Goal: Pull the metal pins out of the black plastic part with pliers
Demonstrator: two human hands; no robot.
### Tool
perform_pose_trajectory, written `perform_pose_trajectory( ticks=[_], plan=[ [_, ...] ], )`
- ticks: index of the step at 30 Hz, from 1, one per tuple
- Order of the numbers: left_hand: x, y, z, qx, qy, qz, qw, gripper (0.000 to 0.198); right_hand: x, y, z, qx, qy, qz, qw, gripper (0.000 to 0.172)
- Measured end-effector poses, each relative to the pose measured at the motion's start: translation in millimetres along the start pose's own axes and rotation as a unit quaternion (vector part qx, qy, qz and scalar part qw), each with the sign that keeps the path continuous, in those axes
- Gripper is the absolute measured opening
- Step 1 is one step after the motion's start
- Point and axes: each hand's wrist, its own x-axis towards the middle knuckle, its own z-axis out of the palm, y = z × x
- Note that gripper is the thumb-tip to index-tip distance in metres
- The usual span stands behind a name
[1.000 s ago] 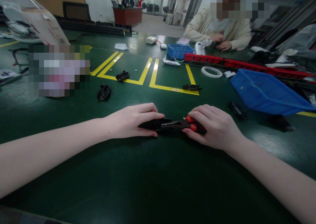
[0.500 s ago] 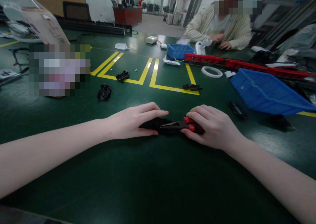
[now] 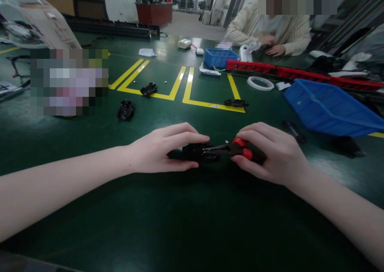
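A black plastic part lies low over the green table, gripped between the thumb and fingers of my left hand. My right hand is closed around the red handles of the needle-nose pliers. Their dark jaws point left and reach the black part; what the tips pinch, if anything, is too small to make out. A tiny white bit shows just beyond the pliers.
Black plastic parts lie beyond my hands, some by the yellow tape lines. A blue bin stands at right, near a white tape roll and a long red strip. Across the table sits a person.
The pliers and my right hand have shifted right, their handles now farther from my left hand. More of the black part shows between my left fingers.
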Motion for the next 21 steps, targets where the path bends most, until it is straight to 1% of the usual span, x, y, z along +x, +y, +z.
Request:
perform_pose_trajectory(
  ticks=[5, 8, 11, 17, 21],
  plan=[
    [-1.8, 6.6, -1.3, 0.01, 0.05, 0.04, 0.998, 0.039, 2.1, -4.5, -12.4, 0.005, -0.002, -0.01, 1.0, 0.023],
    [-1.1, 9.2, -2.7, 0.018, 0.063, 0.067, 0.996, 0.04, 2.3, -9.7, -18.8, -0.001, 0.005, -0.008, 1.0, 0.023],
    [-0.1, 10.8, -3.9, 0.024, 0.057, 0.084, 0.994, 0.041, 2.7, -14.9, -23.5, -0.002, 0.012, -0.008, 1.0, 0.024],
    [-2.5, 11.1, -4.2, 0.029, 0.04, 0.08, 0.996, 0.047, 3.5, -18.8, -22.4, -0.019, 0.005, -0.033, 0.999, 0.03],
    [-4.2, 10.3, -5.0, 0.033, 0.035, 0.062, 0.997, 0.044, 2.9, -17.7, -20.4, -0.025, 0.01, -0.043, 0.999, 0.029]
  ],
)
